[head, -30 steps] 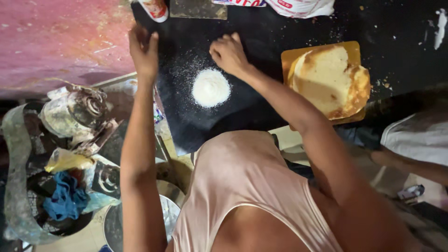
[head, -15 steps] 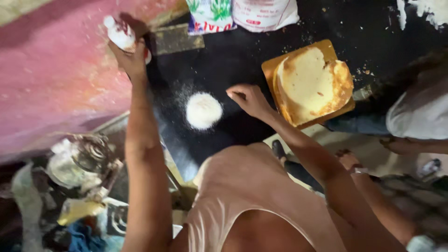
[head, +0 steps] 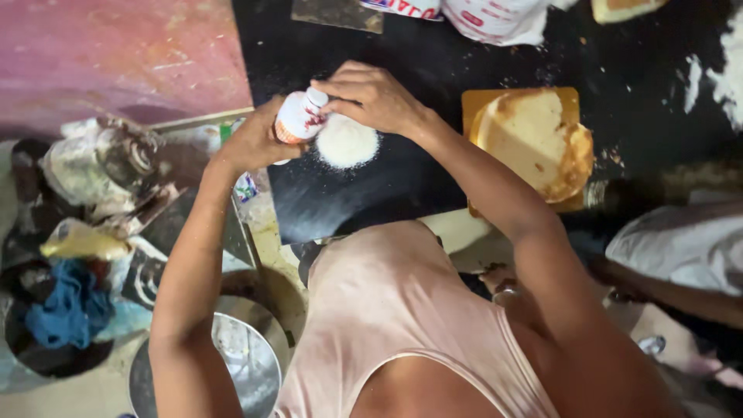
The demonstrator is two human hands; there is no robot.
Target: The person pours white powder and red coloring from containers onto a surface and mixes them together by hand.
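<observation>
My left hand (head: 251,143) holds a small white bottle (head: 300,116) with a red label, tilted above the black counter (head: 402,186). My right hand (head: 371,93) grips the bottle's cap end from the right. Just below and right of the bottle lies a small round mound of white powder (head: 347,142) on the counter. A round cake layer (head: 534,143) rests on an orange square board (head: 484,104) to the right of my right forearm.
White bags (head: 495,17) stand at the counter's far edge. Spilled white powder (head: 716,77) marks the far right. A steel bowl (head: 232,364) sits low on the left, beside crumpled wrappers and a blue cloth (head: 66,310). Another person in white (head: 681,248) is at the right.
My left hand brought the bottle down from the counter's far left edge to over the powder mound. My right hand moved up onto the bottle's cap. The camera shifted closer.
</observation>
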